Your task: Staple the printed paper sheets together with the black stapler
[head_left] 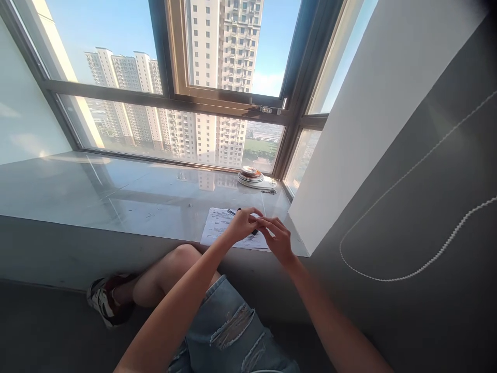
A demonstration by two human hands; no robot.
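My left hand (pixel 241 224) and my right hand (pixel 278 238) meet over a printed sheet of paper (pixel 219 226) lying at the near edge of a glossy window sill (pixel 116 191). Both hands pinch a small dark object (pixel 254 231) between their fingertips; it is mostly hidden, and what it is I cannot tell. A dark pen-like item (pixel 232 211) lies on the paper just beyond my left hand.
A stack of round flat discs (pixel 252 177) sits on the sill near the window corner, with small metal bits (pixel 268 191) beside it. A white wall (pixel 373 114) rises to the right. A bead chain (pixel 407 272) hangs on the grey wall. My knee (pixel 182 264) is below the sill.
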